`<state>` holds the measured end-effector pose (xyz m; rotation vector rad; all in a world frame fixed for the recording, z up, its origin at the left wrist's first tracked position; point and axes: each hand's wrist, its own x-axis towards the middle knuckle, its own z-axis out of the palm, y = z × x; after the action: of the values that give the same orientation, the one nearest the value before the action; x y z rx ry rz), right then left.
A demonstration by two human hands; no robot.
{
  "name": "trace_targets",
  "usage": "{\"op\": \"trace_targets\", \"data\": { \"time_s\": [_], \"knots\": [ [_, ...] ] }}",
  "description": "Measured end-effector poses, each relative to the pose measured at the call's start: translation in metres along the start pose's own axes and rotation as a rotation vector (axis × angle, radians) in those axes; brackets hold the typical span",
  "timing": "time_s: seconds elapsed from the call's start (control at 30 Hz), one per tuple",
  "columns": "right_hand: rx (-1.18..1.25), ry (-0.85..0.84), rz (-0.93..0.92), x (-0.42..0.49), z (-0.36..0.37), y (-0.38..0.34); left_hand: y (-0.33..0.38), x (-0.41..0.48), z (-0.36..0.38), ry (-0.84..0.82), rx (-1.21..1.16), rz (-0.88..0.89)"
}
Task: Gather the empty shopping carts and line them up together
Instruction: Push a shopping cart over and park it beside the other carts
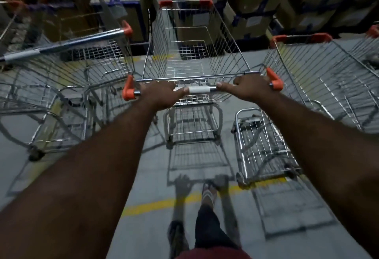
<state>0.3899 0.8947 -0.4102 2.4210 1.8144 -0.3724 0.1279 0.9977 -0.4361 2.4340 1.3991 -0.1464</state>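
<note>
An empty wire shopping cart point(192, 39) with orange corner caps stands straight ahead of me. Both hands grip its chrome handle bar point(200, 90): my left hand point(162, 92) near the left orange end, my right hand point(249, 88) near the right one. To the left stands another empty cart point(67, 70), its handle angled toward me. A third empty cart point(320, 70) is on the right, close beside the middle one, its lower rack point(264, 146) by my right forearm.
Stacked cardboard boxes point(256, 6) with blue strapping line the back wall right ahead of the carts. The grey floor carries a yellow line point(164, 203). My sandalled foot point(209, 195) steps behind the cart. A fourth cart's orange corner point(373, 31) shows at far right.
</note>
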Motion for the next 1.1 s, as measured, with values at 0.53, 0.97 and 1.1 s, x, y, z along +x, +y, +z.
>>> {"op": "trace_targets", "data": {
  "time_s": [0.53, 0.97, 1.1],
  "knots": [
    [-0.008, -0.029, -0.069, -0.090, 0.017, 0.011, 0.027, -0.096, 0.037, 0.061, -0.003, -0.054],
    [-0.031, -0.035, -0.151, -0.157, 0.053, 0.039, 0.059, -0.170, 0.081, 0.089, 0.011, -0.079],
    [-0.017, -0.042, -0.148, -0.170, 0.059, 0.038, 0.066, -0.186, 0.085, 0.079, 0.014, -0.069]
  ]
}}
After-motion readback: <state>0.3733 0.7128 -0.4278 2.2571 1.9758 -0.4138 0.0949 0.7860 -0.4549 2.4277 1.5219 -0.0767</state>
